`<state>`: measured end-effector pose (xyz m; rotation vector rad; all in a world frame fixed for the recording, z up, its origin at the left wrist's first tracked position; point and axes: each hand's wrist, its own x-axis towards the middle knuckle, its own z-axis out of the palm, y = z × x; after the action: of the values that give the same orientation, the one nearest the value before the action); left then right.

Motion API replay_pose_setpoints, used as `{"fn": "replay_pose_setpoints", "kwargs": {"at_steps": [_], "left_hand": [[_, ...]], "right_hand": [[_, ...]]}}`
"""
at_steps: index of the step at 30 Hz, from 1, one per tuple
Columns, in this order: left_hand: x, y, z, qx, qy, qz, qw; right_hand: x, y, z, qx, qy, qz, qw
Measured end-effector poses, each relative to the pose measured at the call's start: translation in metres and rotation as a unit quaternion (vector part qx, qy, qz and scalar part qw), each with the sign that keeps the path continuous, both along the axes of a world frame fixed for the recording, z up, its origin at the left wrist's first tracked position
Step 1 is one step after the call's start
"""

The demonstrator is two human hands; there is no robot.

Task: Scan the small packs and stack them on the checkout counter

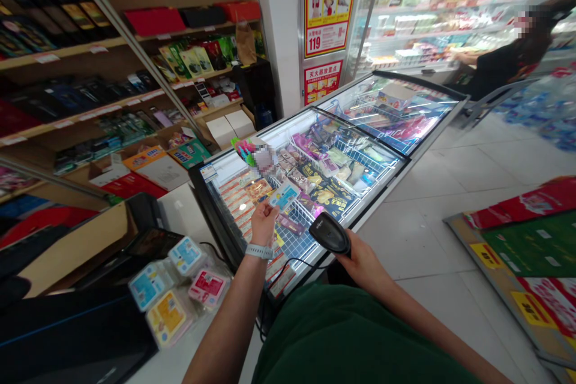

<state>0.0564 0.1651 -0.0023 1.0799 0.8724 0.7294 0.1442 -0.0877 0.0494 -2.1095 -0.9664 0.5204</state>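
My left hand [264, 220], with a pale watch strap on its wrist, is closed on the near end of a light-blue labelled packet [285, 194], tilted over the freezer's glass top. Whether it is a box or a flat pack, I cannot tell. In my right hand [362, 261] is a black barcode scanner [330, 233], its head pointing up and left near the packet. A dark cable [292, 260] runs beneath it. Several clear plastic boxes with blue, yellow and pink labels [166, 315] sit on the white counter to the left.
A glass-topped chest freezer [400, 174] holds wire baskets of packaged goods. Stocked shelves [108, 111] line the left. A person [504, 66] is by the refrigerated display at the far right. A low promotional stand [522, 252] is on the tiled floor at right.
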Motion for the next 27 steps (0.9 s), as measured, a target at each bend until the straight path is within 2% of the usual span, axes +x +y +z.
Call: {"fn": "replay_pose_setpoints", "kwargs": {"at_steps": [8, 18, 22, 27], "left_hand": [[-0.001, 0.002, -0.001, -0.001, 0.001, 0.001, 1.0], [-0.004, 0.002, 0.003, -0.026, -0.006, 0.013, 1.0], [-0.004, 0.001, -0.004, -0.057, -0.017, 0.017, 0.998], [0.009, -0.002, -0.024, -0.125, 0.0, 0.035, 0.992]], "right_hand": [[0.009, 0.008, 0.002, 0.009, -0.006, 0.006, 1.0], [0.033, 0.03, -0.002, 0.02, -0.097, 0.062, 0.993], [0.036, 0.035, -0.011, 0.041, -0.093, 0.091, 0.991], [0.033, 0.036, -0.014, 0.05, -0.082, 0.097, 0.991]]}}
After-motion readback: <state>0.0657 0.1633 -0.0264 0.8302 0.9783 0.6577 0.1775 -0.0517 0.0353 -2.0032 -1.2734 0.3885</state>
